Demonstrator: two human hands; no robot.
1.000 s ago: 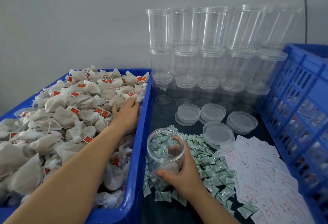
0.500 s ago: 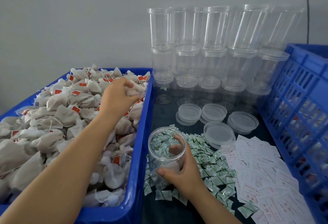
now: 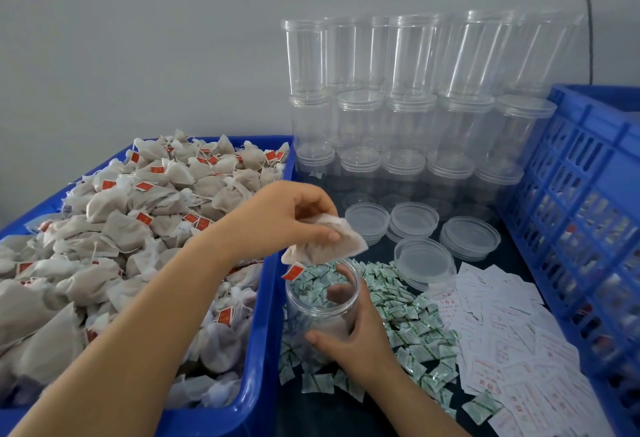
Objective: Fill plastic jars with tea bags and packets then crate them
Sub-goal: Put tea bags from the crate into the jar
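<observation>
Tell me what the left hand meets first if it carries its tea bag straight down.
Most likely the open mouth of the clear jar gripped by the right hand; the left hand holds the tea bag just above it, though depth is uncertain.

We see the jar [image 3: 322,301] mouth open on top, w/ our left hand [image 3: 277,218] & a tea bag [image 3: 329,246] right over it. Left is blocked by the blue bin [image 3: 263,315] wall, touching the jar. Right hand [image 3: 356,339] wraps the near-right side. Far side: lids [image 3: 415,222], then stacked jars [image 3: 398,107] like a wall. Far right, the blue crate [image 3: 588,211] shuts us in. Low stuff between: green packets [image 3: 408,315] & paper slips [image 3: 502,326].
</observation>
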